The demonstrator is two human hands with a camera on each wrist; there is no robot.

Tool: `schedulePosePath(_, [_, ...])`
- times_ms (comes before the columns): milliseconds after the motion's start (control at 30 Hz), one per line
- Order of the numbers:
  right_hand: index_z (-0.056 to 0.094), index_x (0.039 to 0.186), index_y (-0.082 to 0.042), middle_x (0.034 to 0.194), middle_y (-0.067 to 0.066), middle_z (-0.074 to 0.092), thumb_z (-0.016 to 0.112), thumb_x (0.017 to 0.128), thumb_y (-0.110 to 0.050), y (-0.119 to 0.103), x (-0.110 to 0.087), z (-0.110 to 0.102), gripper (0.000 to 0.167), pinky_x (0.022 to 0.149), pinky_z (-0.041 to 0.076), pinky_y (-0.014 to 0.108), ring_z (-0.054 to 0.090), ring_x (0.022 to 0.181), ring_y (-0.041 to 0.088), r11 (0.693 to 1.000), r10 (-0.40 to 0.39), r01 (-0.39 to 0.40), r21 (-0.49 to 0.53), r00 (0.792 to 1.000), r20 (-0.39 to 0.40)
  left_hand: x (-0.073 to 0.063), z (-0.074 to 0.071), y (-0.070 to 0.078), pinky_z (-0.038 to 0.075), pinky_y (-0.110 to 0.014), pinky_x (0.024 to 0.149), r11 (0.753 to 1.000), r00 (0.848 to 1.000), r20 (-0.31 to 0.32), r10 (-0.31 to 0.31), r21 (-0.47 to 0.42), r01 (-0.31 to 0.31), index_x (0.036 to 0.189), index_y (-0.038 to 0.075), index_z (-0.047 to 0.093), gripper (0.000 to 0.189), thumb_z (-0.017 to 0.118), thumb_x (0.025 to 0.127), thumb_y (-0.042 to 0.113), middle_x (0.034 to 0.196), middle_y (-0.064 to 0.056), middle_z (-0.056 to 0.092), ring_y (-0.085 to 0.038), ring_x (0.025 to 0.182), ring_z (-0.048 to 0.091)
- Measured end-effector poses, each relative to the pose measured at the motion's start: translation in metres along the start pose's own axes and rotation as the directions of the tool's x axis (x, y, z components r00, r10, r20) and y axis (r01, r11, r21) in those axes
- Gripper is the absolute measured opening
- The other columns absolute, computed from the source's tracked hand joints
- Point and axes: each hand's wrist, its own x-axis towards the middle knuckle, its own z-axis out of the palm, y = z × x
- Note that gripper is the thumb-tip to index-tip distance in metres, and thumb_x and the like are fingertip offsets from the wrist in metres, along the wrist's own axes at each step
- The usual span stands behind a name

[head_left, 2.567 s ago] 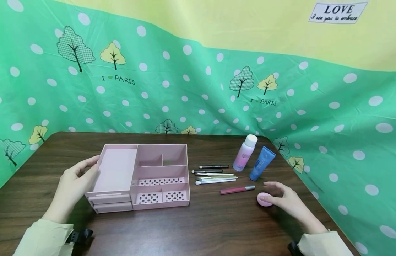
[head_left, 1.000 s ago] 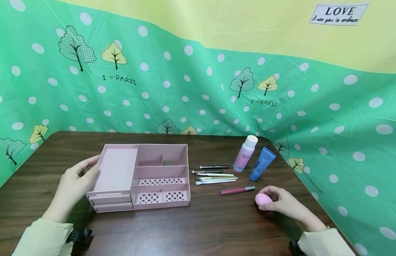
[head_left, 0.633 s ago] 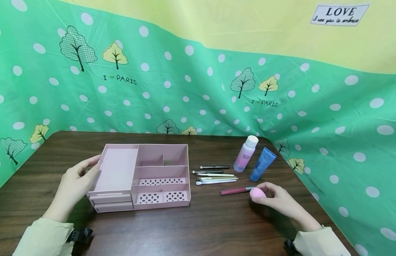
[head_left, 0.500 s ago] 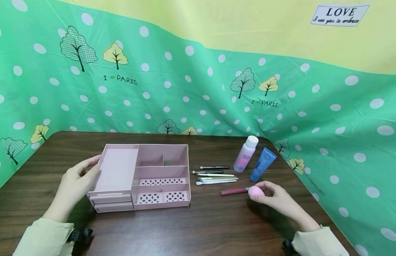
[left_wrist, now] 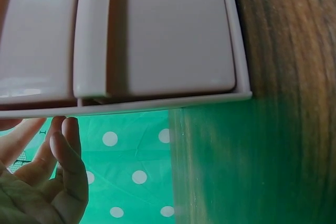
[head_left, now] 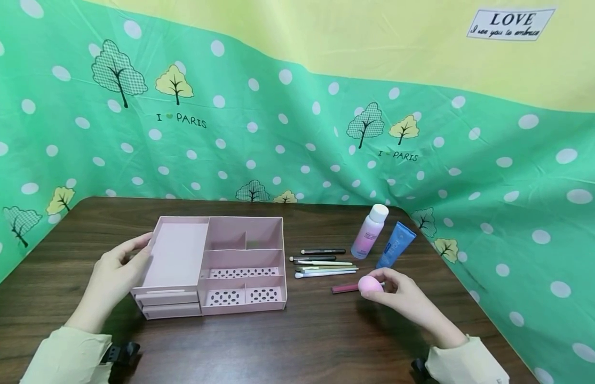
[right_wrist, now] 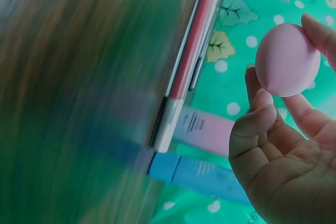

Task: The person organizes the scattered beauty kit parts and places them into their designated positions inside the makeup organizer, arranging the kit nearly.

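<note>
My right hand [head_left: 404,296] pinches a pink egg-shaped makeup sponge [head_left: 370,284] between thumb and fingers. In the right wrist view the sponge [right_wrist: 287,60] is lifted off the table, its pointed end toward the curled fingers. From the head it overlaps the dark pink lip gloss tube [head_left: 344,288], hiding most of its silver end. At the far left, my left hand [head_left: 116,274] rests its fingertips against the outer left side of a pink makeup organizer [head_left: 177,256]; in the left wrist view those fingers [left_wrist: 68,156] touch the wall from outside without wrapping it.
Several makeup brushes [head_left: 326,262] lie between the organizer and the gloss. Behind them stand a pink and white bottle [head_left: 367,234] and a blue tube [head_left: 396,244]. The organizer has open compartments [head_left: 244,272] on its right and two drawers [head_left: 169,304] at front left.
My right hand has taken hold of the sponge, picked it up and carried it left until it overlaps the lip gloss. The left hand and organizer have stayed in place.
</note>
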Motion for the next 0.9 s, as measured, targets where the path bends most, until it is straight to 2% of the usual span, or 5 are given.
schedulePosePath(167, [0.065, 0.115, -0.005, 0.090, 0.007, 0.062, 0.077, 0.085, -0.027, -0.006, 0.001, 0.005, 0.039, 0.062, 0.044, 0.025, 0.052, 0.072, 0.013, 0.999, -0.052, 0.052, 0.010, 0.999, -0.011, 0.000, 0.000, 0.000, 0.038, -0.034, 0.073, 1.000, 1.000, 0.003, -0.002, -0.001, 0.002, 0.146, 0.004, 0.047, 0.052, 0.042, 0.104, 0.034, 0.139, -0.030, 0.050, -0.033, 0.103, 0.048])
schedulePosePath(367, [0.066, 0.115, -0.008, 0.085, 0.006, 0.061, 0.078, 0.084, -0.028, -0.015, 0.001, 0.010, 0.038, 0.062, 0.043, 0.026, 0.051, 0.073, 0.012, 0.998, -0.065, 0.066, 0.020, 0.998, -0.025, 0.000, 0.000, 0.000, 0.040, -0.042, 0.079, 1.000, 1.000, 0.018, -0.009, -0.016, 0.009, 0.147, 0.004, 0.045, 0.053, 0.042, 0.105, 0.036, 0.143, -0.031, 0.046, -0.042, 0.115, 0.047])
schedulePosePath(467, [0.065, 0.115, -0.008, 0.085, 0.006, 0.061, 0.079, 0.084, -0.027, -0.021, 0.001, 0.013, 0.039, 0.062, 0.043, 0.025, 0.051, 0.074, 0.012, 0.997, -0.068, 0.069, 0.038, 0.997, -0.026, 0.000, 0.000, -0.001, 0.040, -0.041, 0.079, 1.000, 1.000, 0.011, 0.003, -0.013, -0.003, 0.147, 0.003, 0.046, 0.053, 0.042, 0.105, 0.035, 0.141, -0.031, 0.048, -0.041, 0.114, 0.048])
schedulePosePath(733, [0.065, 0.118, -0.008, 0.099, 0.007, 0.065, 0.078, 0.085, -0.028, -0.032, 0.004, 0.021, 0.040, 0.069, 0.046, 0.027, 0.054, 0.084, 0.017, 0.993, -0.080, 0.082, 0.087, 0.996, -0.029, 0.000, -0.001, 0.000, 0.039, -0.039, 0.079, 1.000, 1.000, 0.002, 0.015, -0.004, -0.015, 0.145, 0.002, 0.047, 0.052, 0.042, 0.105, 0.034, 0.139, -0.031, 0.050, -0.041, 0.115, 0.049])
schedulePosePath(900, [0.064, 0.120, -0.007, 0.106, 0.010, 0.066, 0.077, 0.086, -0.025, -0.036, 0.005, 0.027, 0.040, 0.072, 0.049, 0.027, 0.057, 0.086, 0.017, 0.984, -0.108, 0.111, 0.138, 0.994, -0.033, -0.001, -0.002, 0.002, 0.041, -0.029, 0.066, 1.000, 1.000, -0.013, 0.025, -0.008, -0.025, 0.145, 0.004, 0.049, 0.050, 0.044, 0.104, 0.032, 0.125, -0.025, 0.058, -0.021, 0.088, 0.051])
